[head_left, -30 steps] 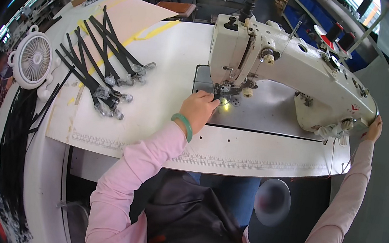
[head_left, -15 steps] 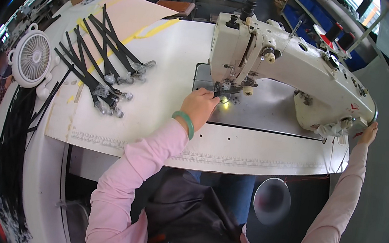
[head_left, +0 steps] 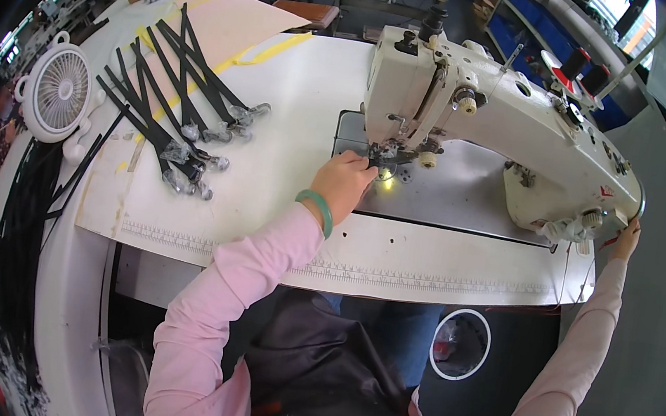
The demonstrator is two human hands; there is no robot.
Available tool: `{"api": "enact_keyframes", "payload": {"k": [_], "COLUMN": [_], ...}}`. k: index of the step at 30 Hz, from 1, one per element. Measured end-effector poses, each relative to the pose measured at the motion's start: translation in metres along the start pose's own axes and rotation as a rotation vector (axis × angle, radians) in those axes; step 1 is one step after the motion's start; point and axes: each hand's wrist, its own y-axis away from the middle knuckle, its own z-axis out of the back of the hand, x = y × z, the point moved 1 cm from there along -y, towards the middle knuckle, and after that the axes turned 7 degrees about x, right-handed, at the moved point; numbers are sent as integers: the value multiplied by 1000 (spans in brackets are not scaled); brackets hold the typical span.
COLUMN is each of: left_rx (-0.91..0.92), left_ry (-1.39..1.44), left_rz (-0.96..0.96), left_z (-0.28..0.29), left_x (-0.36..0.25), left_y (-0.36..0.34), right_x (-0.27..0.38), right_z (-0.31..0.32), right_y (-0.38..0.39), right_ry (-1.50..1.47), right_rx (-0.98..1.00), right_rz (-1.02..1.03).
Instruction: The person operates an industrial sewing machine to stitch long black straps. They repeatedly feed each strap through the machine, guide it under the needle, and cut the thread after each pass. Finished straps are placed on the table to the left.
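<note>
My left hand, with a green bangle on its wrist, is closed at the needle area of a cream sewing machine. Its fingertips pinch a small black piece by the presser foot, mostly hidden by the fingers and machine parts. A lamp lights the metal plate beside them. At the machine's far right end, my right hand has its fingers curled on the handwheel. Several black straps with clear plastic-wrapped ends lie fanned out on the table to the left.
A white fan stands at the table's left edge, near more black strips. A printed ruler runs along the front edge. Thread spools stand behind the machine. Below the table is a white-rimmed round bin.
The whole view has shifted slightly. My right hand sits a little lower against the handwheel. The left hand keeps its place at the needle. The bin below, blurred before, shows sharply.
</note>
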Motion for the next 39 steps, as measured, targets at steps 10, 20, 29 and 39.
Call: {"api": "enact_keyframes", "payload": {"k": [10,20,29,39], "left_rx": [-44,-3,8,-4], "left_ry": [2,-36,-47,-117], "left_rz": [-11,9,10,14], "left_z": [-3,-3,3,-1], "left_x": [-1,4,-2,2], "left_y": [-3,0,-3,-1], "right_x": [30,-2,46,-2], "right_z": [12,-18,4,-21], "right_y": [-33,18,-28,28], "right_ry": [468,-32,437,43], "right_rx": [-94,-39,33,-80], "right_rz": [212,-91,-118,4]}}
